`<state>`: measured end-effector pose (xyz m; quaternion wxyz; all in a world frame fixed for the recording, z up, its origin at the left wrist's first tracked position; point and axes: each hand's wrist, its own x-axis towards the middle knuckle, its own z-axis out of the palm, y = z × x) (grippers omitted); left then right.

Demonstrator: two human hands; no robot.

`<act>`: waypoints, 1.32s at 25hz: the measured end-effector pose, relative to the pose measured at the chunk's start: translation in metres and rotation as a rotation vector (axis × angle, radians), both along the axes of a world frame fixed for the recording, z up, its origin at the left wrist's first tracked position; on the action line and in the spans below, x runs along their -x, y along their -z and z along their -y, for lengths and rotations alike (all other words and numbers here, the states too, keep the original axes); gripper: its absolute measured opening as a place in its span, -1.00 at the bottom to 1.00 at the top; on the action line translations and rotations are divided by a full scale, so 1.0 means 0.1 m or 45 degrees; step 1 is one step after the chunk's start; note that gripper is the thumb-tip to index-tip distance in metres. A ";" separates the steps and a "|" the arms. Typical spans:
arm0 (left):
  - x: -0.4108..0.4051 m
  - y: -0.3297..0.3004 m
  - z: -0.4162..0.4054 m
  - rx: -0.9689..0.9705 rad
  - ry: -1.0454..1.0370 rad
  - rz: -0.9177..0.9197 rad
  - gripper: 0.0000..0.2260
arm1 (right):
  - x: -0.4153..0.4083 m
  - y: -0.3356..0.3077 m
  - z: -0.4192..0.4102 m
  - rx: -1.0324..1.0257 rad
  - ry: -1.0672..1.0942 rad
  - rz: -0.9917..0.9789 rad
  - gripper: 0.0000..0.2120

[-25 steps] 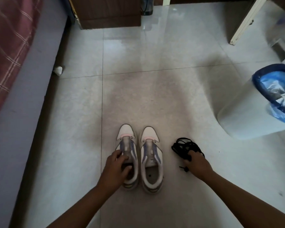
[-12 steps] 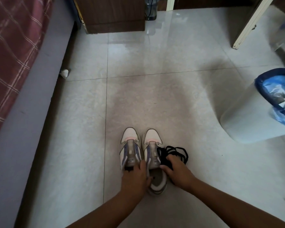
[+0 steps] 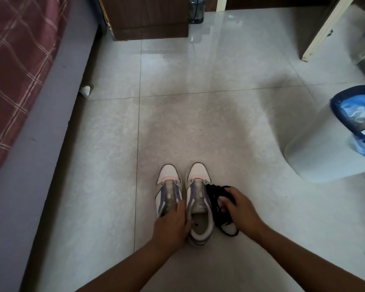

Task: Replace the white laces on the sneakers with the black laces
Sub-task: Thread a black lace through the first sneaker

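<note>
Two white sneakers with purple side panels stand side by side on the tiled floor, toes pointing away from me. My left hand [image 3: 171, 225] covers the heel of the left sneaker [image 3: 168, 186] and grips it. The right sneaker [image 3: 198, 199] shows its open collar and tongue; no laces are visible on either shoe. A tangled bundle of black laces [image 3: 216, 199] lies against the right sneaker's outer side. My right hand [image 3: 240, 211] holds that bundle, fingers curled over it, and a loop of lace hangs out below the hand.
A white bin [image 3: 329, 144] with a blue liner stands to the right. A bed with a red checked cover [image 3: 15, 66] runs along the left. A dark wooden cabinet [image 3: 145, 17] stands at the back. A crumpled white scrap [image 3: 85, 91] lies by the bed.
My right hand has brought the black laces from the floor at the right up against the right sneaker. My left hand has slid back onto the left sneaker's heel.
</note>
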<state>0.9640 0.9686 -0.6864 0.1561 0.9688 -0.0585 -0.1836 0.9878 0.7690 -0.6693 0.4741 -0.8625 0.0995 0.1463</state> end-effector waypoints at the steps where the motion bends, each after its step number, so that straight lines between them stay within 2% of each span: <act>1: -0.05 0.00 -0.01 0.014 -0.020 -0.006 -0.50 | -0.10 -0.04 0.08 -0.052 0.123 0.001 -0.87; 3: -0.16 0.01 -0.04 0.038 -0.059 -0.054 -0.43 | -0.36 -0.13 0.36 -0.073 0.342 0.046 -0.88; 6: -0.23 0.06 -0.16 0.086 -0.181 -0.005 -0.54 | -0.63 -0.31 0.79 -0.104 0.489 0.062 -0.94; 11: -0.38 0.12 -0.36 0.241 -0.445 0.003 -0.60 | -0.69 -0.66 1.05 -0.227 0.340 -0.033 -0.93; 12: -0.42 0.09 -0.38 0.223 -0.459 -0.025 -0.62 | -0.71 -0.75 1.08 -0.138 0.226 -0.043 -0.92; 14: -0.52 -0.05 -0.35 0.192 -0.543 -0.092 -0.66 | -0.75 -0.92 1.11 0.238 -0.078 -0.032 -0.89; 15: -0.57 -0.15 -0.30 0.087 -0.496 -0.120 -0.68 | -0.77 -1.01 1.11 0.429 -0.161 0.012 -0.89; 16: -0.65 -0.31 -0.22 -0.107 -0.337 -0.065 -0.69 | -0.78 -1.12 1.11 0.528 -0.171 0.067 -0.90; 17: -0.74 -0.48 -0.11 -0.185 -0.173 0.045 -0.71 | -0.80 -1.22 1.10 0.519 -0.151 0.101 -0.89; 18: -0.84 -0.66 0.02 -0.030 -0.053 0.185 -0.71 | -0.81 -1.33 1.07 0.425 -0.154 0.097 -0.87; 19: -0.95 -0.88 0.18 0.257 0.021 0.254 -0.69 | -0.82 -1.44 1.01 0.295 -0.198 0.067 -0.88; 20: -1.05 -1.14 0.35 0.596 0.069 0.229 -0.66 | -0.83 -1.54 0.94 0.190 -0.266 0.027 -0.89; 21: -1.16 -1.37 0.52 0.871 0.128 0.109 -0.63 | -0.84 -1.63 0.85 0.131 -0.343 -0.003 -0.89; 23: -1.32 -1.71 0.78 1.176 0.240 -0.184 -0.63 | -0.89 -1.78 0.70 0.039 -0.447 0.018 -0.89; 25: -1.43 -1.86 0.83 1.176 0.355 -0.311 -0.77 | -0.95 -1.91 0.65 -0.067 -0.444 0.084 -0.86; 27: -1.55 -1.89 0.65 1.084 0.319 -0.323 -0.76 | -0.99 -2.00 0.73 -0.175 -0.373 0.104 -0.84; 30: -1.69 -1.77 0.11 1.302 -0.152 -0.275 -0.69 | -0.99 -1.96 0.93 -0.338 -0.251 0.038 -0.74; 31: -1.74 -1.70 -0.09 1.354 -0.330 -0.186 -0.69 | -0.98 -1.93 0.99 -0.361 -0.215 0.011 -0.71; 33: -1.84 -1.57 -0.47 1.291 -0.611 0.040 -0.71 | -0.97 -1.85 1.06 -0.395 -0.146 -0.036 -0.70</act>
